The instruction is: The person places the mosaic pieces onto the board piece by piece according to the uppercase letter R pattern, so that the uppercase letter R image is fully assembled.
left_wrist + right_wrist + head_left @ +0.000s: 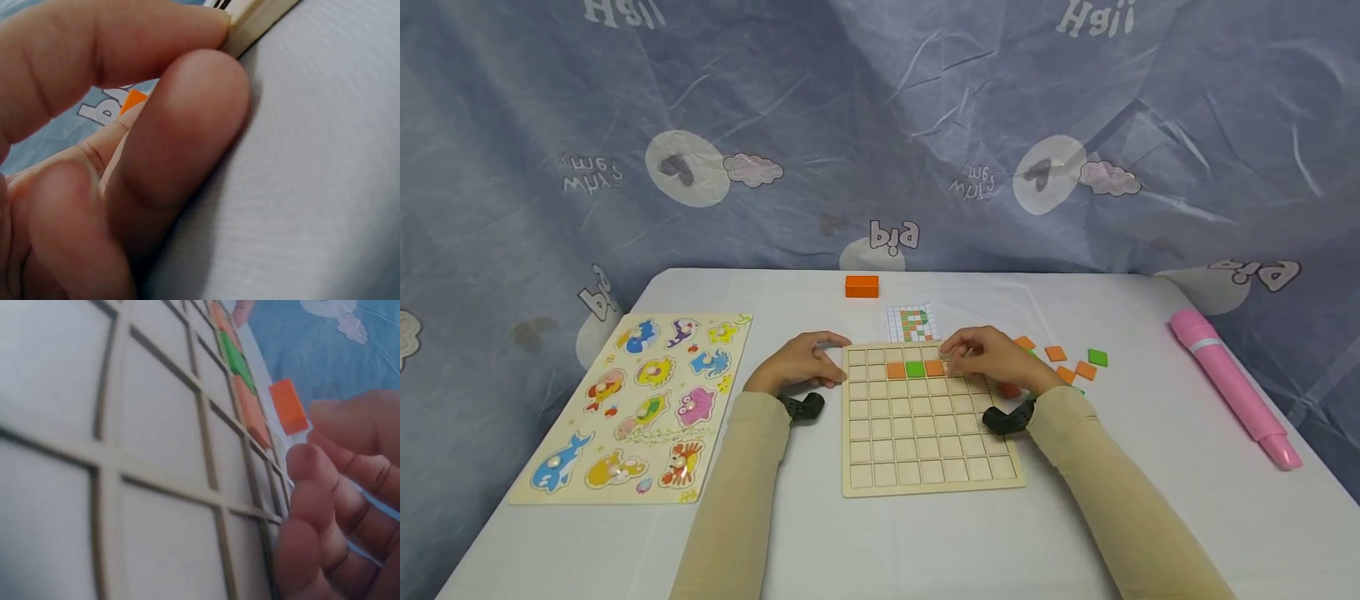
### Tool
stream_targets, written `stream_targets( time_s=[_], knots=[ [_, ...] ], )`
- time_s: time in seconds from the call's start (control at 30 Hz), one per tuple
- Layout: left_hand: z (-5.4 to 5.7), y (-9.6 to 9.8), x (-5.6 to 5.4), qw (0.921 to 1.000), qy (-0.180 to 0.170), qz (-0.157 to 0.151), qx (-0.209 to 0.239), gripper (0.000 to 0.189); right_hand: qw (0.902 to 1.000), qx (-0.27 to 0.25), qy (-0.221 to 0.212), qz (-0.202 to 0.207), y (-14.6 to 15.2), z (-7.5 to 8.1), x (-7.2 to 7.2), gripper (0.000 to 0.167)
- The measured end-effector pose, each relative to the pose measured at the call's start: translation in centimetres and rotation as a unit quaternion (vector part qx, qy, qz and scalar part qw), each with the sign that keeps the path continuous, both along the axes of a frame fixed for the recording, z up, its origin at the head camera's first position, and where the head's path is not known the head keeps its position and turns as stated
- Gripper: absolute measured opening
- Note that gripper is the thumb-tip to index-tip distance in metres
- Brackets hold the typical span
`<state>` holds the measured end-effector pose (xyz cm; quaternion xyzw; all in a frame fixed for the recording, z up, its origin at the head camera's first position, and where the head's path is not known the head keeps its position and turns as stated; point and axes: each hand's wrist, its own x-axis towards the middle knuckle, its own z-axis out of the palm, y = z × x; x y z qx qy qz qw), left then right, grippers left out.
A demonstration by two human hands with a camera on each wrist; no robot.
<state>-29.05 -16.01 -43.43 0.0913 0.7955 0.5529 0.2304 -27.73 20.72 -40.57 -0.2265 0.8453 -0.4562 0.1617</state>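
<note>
A square wooden grid board point(895, 429) lies on the table. In one upper row sit an orange tile point(896, 370), a green tile point(915, 369) and another orange tile point(934, 367). My left hand point(797, 362) touches the board's left edge near its far corner; in the left wrist view a fingertip point(212, 28) meets the wooden edge point(259, 25). My right hand point(992, 354) hovers at the far right of the board, just right of the second orange tile. In the right wrist view its fingers point(312, 500) are loosely bent, with nothing visible between them.
Beyond the board lie a printed pattern card point(913, 323) and an orange block point(862, 287). Several loose tiles, such as a green tile point(1097, 357), are scattered right of it. An animal puzzle board point(658, 429) occupies the left, a pink marker-shaped object point(1236, 387) the right.
</note>
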Motion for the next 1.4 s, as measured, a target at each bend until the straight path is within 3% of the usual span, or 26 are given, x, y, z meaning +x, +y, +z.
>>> stream_targets(
  time_s=[0.13,0.6,0.8,1.2,1.4],
  knots=[
    [0.0,0.1,0.0,1.0,-0.003,0.001,0.003,0.069,0.999,-0.035,-0.01,-0.026,1.7,0.5,0.5,0.029],
    [0.1,0.0,0.1,1.0,-0.002,-0.003,0.004,0.07,0.992,-0.001,0.01,-0.126,10.3,1.4,4.1,0.035],
    [0.1,-0.1,0.0,1.0,0.0,-0.004,0.002,0.07,0.9899,-0.009,0.018,-0.14,13.5,0.8,5.6,0.032],
    [0.2,0.0,0.2,0.9998,-0.011,-0.007,0.012,0.071,0.9879,-0.028,0.02,-0.151,15.8,-0.8,6.3,0.029],
    [0.2,-0.1,0.0,1.0,-0.001,-0.006,-0.005,0.07,0.9863,0.003,0.005,-0.165,16.2,-1.3,6.2,0.033]
  ],
)
